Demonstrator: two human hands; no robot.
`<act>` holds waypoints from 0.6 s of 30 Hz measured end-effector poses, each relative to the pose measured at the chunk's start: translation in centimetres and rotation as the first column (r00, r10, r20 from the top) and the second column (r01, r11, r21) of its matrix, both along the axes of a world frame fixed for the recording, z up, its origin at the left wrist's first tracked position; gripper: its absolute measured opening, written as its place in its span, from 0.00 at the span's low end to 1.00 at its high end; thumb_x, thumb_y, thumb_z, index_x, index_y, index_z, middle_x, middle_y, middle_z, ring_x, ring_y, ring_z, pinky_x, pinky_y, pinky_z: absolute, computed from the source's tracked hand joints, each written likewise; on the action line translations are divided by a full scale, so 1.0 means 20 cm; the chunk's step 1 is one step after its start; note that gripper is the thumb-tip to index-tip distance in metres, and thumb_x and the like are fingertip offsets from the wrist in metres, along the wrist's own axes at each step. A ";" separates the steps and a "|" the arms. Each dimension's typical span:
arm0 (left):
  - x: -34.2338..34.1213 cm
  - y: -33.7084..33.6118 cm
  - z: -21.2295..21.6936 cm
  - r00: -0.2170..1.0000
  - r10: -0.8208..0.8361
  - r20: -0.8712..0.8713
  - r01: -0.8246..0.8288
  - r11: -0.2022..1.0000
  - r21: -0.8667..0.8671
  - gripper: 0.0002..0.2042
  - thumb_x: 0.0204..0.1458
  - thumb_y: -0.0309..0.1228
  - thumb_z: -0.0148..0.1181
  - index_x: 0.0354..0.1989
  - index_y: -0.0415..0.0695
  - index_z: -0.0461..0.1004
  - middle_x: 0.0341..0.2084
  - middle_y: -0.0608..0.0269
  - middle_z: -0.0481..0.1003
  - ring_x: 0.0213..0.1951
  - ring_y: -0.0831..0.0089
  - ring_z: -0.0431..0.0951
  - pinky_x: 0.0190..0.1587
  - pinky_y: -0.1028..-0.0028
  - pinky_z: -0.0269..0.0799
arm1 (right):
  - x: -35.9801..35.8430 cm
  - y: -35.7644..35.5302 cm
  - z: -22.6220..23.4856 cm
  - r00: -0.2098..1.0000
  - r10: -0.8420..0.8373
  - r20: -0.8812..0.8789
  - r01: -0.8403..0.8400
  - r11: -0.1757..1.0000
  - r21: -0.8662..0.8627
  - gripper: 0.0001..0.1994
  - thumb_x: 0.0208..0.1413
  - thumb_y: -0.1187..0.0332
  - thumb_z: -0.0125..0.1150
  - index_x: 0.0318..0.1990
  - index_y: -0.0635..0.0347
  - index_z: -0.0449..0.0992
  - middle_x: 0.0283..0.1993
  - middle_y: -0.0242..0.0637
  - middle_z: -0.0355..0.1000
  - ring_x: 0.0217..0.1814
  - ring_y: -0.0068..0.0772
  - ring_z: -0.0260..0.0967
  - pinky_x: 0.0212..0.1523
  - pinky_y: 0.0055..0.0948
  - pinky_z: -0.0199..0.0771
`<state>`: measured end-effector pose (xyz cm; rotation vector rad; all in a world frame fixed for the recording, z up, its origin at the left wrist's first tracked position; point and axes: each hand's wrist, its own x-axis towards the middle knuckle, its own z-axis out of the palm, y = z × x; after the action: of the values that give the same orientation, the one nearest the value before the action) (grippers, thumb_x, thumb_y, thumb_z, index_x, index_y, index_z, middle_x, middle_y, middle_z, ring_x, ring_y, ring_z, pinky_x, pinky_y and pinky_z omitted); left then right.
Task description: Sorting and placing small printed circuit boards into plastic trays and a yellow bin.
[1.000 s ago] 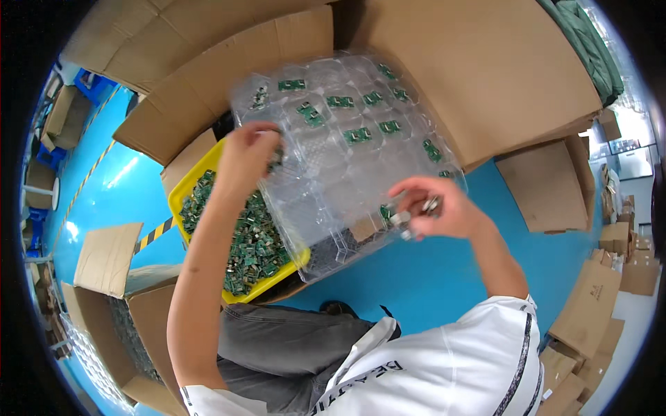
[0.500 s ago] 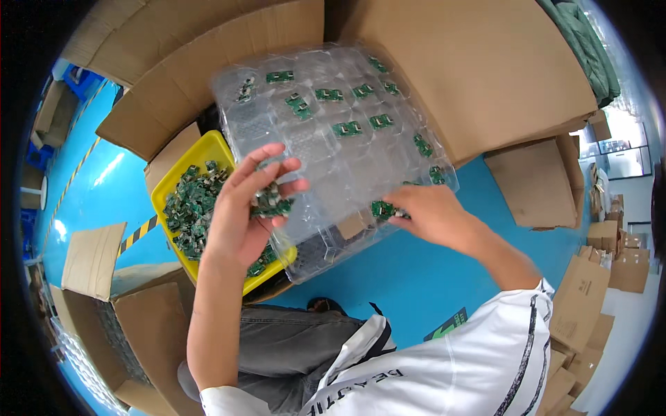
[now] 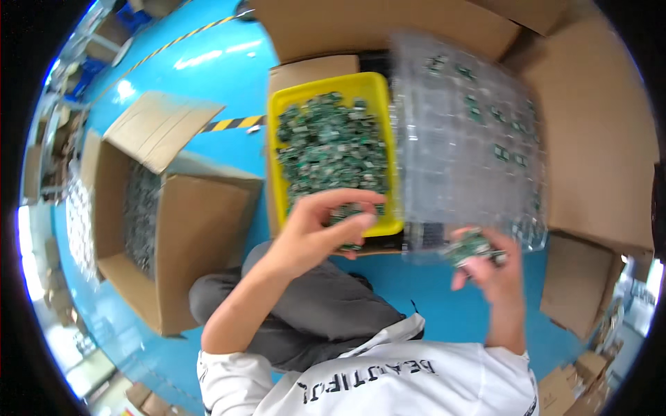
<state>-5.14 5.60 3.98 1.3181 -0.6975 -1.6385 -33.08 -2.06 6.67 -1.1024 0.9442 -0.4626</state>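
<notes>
My left hand [image 3: 305,239] hovers at the near edge of a yellow tub [image 3: 390,159]. Its fingers curl around a few small green circuit boards [image 3: 345,213]. The tub is filled with a loose heap of the same boards [image 3: 329,149]. At the near edge of a clear plastic tray [image 3: 444,166], my right hand [image 3: 498,274] grips a small cluster of circuit boards [image 3: 473,246], partly blurred. The tray has rows of shallow pockets. Single boards [image 3: 501,152] lie in several pockets toward its far and right side, while its left pockets show bare plastic.
Tall cardboard walls [image 3: 596,152] stand behind and to the right of the tray. An opened cardboard box [image 3: 201,243] with grey contents is on the left. Blue floor [image 3: 201,80] with yellow-black tape [image 3: 239,124] lies around. My bent leg [image 3: 312,312] is just below the tub.
The view has swung left toward the tub. My right hand has left the tray pocket and now holds a cluster of boards. My left hand still carries boards, with its fingers more curled.
</notes>
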 end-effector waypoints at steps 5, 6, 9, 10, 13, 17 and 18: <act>0.08 0.07 -0.09 0.881 0.005 0.474 0.175 0.926 -0.335 0.17 0.46 0.32 0.70 0.46 0.43 0.79 0.36 0.59 0.75 0.41 0.69 0.75 0.45 0.70 0.71 | 0.53 0.25 -0.23 0.999 -0.007 0.032 0.009 0.997 -0.078 0.16 0.54 0.76 0.58 0.50 0.72 0.73 0.35 0.37 0.75 0.27 0.27 0.75 0.27 0.24 0.75; 0.12 0.07 -0.13 0.887 0.007 0.462 0.186 0.909 -0.372 0.15 0.46 0.30 0.69 0.43 0.41 0.79 0.36 0.58 0.75 0.40 0.67 0.75 0.45 0.71 0.70 | 0.58 0.24 -0.20 0.990 0.100 -0.102 -0.116 0.979 -0.166 0.15 0.54 0.76 0.57 0.50 0.73 0.72 0.34 0.37 0.75 0.27 0.26 0.75 0.28 0.24 0.76; 0.16 0.07 -0.16 0.956 0.059 0.286 0.065 0.912 -0.404 0.12 0.45 0.28 0.70 0.36 0.37 0.79 0.36 0.59 0.75 0.41 0.70 0.74 0.46 0.73 0.69 | 0.64 0.23 -0.26 0.999 0.046 -0.024 -0.049 0.990 -0.129 0.15 0.56 0.75 0.56 0.51 0.70 0.73 0.36 0.38 0.75 0.28 0.24 0.75 0.28 0.23 0.76; 0.19 0.10 -0.19 0.954 0.170 0.245 -0.058 0.913 -0.405 0.12 0.44 0.28 0.70 0.36 0.38 0.79 0.35 0.60 0.76 0.41 0.72 0.75 0.44 0.73 0.70 | 0.70 0.24 -0.27 1.000 0.003 0.024 -0.002 0.997 -0.074 0.16 0.57 0.74 0.56 0.53 0.68 0.73 0.39 0.39 0.75 0.28 0.24 0.74 0.28 0.23 0.77; 0.28 0.18 -0.28 0.843 0.538 -0.016 -0.535 0.835 -0.129 0.11 0.45 0.27 0.70 0.35 0.34 0.79 0.32 0.63 0.78 0.35 0.80 0.75 0.38 0.78 0.71 | 0.80 0.25 -0.30 0.999 0.039 0.036 -0.040 0.999 0.033 0.19 0.60 0.69 0.58 0.58 0.64 0.70 0.45 0.43 0.75 0.28 0.26 0.74 0.30 0.24 0.78; 0.23 0.14 -0.27 0.808 0.569 0.154 -0.551 0.822 -0.148 0.09 0.46 0.25 0.69 0.34 0.35 0.78 0.32 0.64 0.76 0.35 0.80 0.74 0.37 0.79 0.70 | 0.91 0.27 -0.45 0.998 0.058 0.037 -0.060 0.997 0.056 0.20 0.56 0.71 0.64 0.55 0.67 0.71 0.40 0.40 0.75 0.31 0.24 0.74 0.29 0.22 0.77; 0.22 0.13 -0.22 0.800 0.579 0.159 -0.564 0.815 -0.129 0.08 0.46 0.22 0.67 0.35 0.35 0.78 0.33 0.64 0.75 0.35 0.80 0.73 0.37 0.79 0.70 | 0.95 0.28 -0.45 0.992 0.089 0.093 -0.092 0.996 0.022 0.16 0.55 0.71 0.65 0.49 0.69 0.73 0.37 0.36 0.75 0.29 0.21 0.74 0.28 0.21 0.75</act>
<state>-0.73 8.29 -0.46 1.4651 -0.4010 -0.9928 -14.17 3.51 -2.25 -1.0866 0.8141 -0.4220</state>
